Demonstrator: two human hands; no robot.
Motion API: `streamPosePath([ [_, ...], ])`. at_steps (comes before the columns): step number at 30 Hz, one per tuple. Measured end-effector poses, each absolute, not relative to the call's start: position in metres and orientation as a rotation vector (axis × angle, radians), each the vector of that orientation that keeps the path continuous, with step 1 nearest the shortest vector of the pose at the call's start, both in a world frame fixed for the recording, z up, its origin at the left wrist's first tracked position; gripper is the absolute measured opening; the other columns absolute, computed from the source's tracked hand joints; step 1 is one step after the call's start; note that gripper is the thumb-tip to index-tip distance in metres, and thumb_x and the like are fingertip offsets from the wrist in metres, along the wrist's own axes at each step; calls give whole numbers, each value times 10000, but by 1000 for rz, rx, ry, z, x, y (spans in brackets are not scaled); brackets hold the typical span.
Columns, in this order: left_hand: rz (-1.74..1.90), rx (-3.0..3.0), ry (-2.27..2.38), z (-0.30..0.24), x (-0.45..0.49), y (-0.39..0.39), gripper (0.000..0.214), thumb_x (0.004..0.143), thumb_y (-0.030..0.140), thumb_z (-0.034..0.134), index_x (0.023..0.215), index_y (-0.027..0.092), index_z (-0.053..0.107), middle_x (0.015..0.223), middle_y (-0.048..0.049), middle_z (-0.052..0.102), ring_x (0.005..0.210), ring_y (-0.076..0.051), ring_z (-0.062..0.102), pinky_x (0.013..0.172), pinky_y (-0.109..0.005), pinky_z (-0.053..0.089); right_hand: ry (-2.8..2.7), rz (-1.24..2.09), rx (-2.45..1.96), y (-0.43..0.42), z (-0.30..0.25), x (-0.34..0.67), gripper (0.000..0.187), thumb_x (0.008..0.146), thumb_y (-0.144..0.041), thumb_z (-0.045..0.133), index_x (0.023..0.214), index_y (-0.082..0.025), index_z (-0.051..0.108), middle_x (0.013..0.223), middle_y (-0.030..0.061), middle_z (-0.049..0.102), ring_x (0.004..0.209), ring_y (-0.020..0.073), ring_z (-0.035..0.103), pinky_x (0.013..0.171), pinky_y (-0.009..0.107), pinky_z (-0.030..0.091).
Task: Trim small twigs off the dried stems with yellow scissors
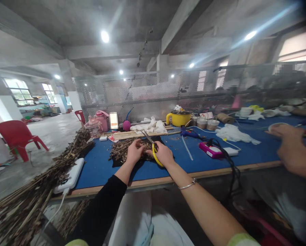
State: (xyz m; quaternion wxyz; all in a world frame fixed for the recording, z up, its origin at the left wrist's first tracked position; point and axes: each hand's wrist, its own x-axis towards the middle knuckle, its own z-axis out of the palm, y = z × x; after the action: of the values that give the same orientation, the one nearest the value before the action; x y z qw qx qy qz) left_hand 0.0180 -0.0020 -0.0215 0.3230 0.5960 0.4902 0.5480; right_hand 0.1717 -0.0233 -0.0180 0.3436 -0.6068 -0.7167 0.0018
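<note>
Over a pile of brown dried plant pieces [119,147] on a black cloth [116,162], both hands work close together. Yellow-handled scissors [156,158] are held in my right hand [164,154], with the blades pointing up and away to the left. The fingers of my left hand [134,151] are pinched just left of the scissors; whatever is between them is too small to make out. Long dried stalks with shrivelled leaves [47,174] lie in a big bundle at the table's left end and hang over its edge.
The blue table [147,172] has a wooden front edge. Behind the pile lie wooden sticks [132,134] and white gloves [155,125]. A blue glue gun [190,132], yellow pot [180,118], magenta box [210,150] and black cables [228,164] are rightward. Another person's hand [296,147] reaches in.
</note>
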Motion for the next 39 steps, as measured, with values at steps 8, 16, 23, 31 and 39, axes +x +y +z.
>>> streamPosePath([
  [8,1591,1935,1640,6,-25,2,368,752,280,513,1082,121,535,841,-76,622,748,-153,560,755,-275,410,-1720,108,-1578,-19,-20,178,493,681,-568,534,1055,-249,498,860,35,635,782,190,579,581,235,344],
  [16,696,2495,1803,21,-70,-2,158,700,241,544,759,175,674,799,-76,651,759,-180,568,710,-258,407,-1732,129,-1580,-18,-20,178,486,652,-564,568,1024,-255,523,839,32,639,791,200,581,589,243,341],
  [23,384,2517,2029,18,-61,-8,162,676,184,526,733,198,678,827,-103,647,770,-201,579,678,-257,411,-1766,101,-1549,-18,-22,178,478,650,-568,562,1012,-259,523,841,27,629,745,178,576,577,231,342],
  [31,385,2448,1987,22,-66,-1,163,674,149,508,746,178,652,823,-97,642,766,-194,580,685,-254,417,-1777,103,-1567,-20,-19,177,471,654,-547,572,1020,-255,524,848,26,625,744,171,573,587,230,350],
  [39,556,2481,1891,26,-75,6,291,715,111,433,956,106,596,935,-143,631,879,-208,563,775,-272,406,-1783,108,-1568,-18,-22,178,483,652,-561,565,1023,-254,526,844,30,619,749,176,567,582,231,347],
])
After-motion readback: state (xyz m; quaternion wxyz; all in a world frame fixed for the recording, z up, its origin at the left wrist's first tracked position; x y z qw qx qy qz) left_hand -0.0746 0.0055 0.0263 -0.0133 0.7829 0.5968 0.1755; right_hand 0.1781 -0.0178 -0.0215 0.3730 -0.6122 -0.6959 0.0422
